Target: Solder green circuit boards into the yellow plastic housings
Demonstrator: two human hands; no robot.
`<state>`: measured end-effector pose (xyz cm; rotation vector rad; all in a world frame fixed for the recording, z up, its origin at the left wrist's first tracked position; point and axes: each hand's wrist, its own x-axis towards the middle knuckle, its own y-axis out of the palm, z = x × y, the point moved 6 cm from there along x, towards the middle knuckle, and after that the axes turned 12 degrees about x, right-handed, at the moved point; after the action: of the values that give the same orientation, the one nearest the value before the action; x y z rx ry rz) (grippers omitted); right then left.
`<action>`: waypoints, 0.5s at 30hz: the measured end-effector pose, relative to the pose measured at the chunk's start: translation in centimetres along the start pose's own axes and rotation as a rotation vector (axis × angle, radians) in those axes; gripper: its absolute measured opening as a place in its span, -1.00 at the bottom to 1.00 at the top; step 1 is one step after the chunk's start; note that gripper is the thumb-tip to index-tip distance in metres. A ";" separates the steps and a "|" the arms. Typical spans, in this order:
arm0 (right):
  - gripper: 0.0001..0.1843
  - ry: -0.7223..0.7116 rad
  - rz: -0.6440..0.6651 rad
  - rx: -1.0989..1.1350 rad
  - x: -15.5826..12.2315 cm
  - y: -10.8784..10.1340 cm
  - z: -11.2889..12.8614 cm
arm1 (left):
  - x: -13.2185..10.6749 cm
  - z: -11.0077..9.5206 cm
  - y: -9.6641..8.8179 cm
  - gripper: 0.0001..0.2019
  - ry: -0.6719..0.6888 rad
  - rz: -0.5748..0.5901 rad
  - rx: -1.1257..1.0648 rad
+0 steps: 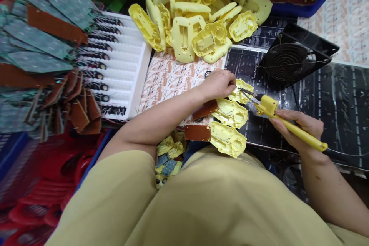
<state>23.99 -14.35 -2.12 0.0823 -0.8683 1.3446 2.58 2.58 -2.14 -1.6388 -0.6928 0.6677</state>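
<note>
My right hand (302, 127) is wrapped round the handle of a yellow soldering iron (268, 106), whose tip reaches the farthest of three yellow plastic shells (245, 85) in a column. My left hand (220, 83) is closed at that shell's left edge, fingers bent down; what they pinch is hidden. Nearer me lie the middle shell (232, 113) and the nearest shell (229, 138), each with thin wires inside. Brown circuit boards sit to their left, one board (197, 133) beside the nearest shell and another (204, 110) partly under my left forearm.
A black fan (285, 59) stands at the back right. Yellow shells (184, 38) are heaped at the back, before a blue bin (300, 9). On the left, a white ridged tray (135, 65) holds wired black parts beside stacked circuit boards (37, 38). Red parts (43, 196) fill a crate below.
</note>
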 end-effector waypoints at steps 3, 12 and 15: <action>-0.82 -0.049 0.014 -0.007 0.6 -0.3 0.4 | 0.0 0.0 -0.1 -0.69 -0.014 0.009 -0.013; -0.81 -0.010 -0.116 -0.115 0.0 -0.8 0.9 | 0.1 -0.1 -0.1 -0.70 -0.002 0.001 -0.005; -0.79 -0.027 -0.112 -0.114 -0.1 -0.4 0.9 | 0.1 -0.1 -0.2 -0.70 0.003 0.015 0.012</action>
<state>23.90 -15.04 -1.38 0.0598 -0.9479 1.1897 2.73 2.63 -1.96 -1.6350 -0.6741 0.6792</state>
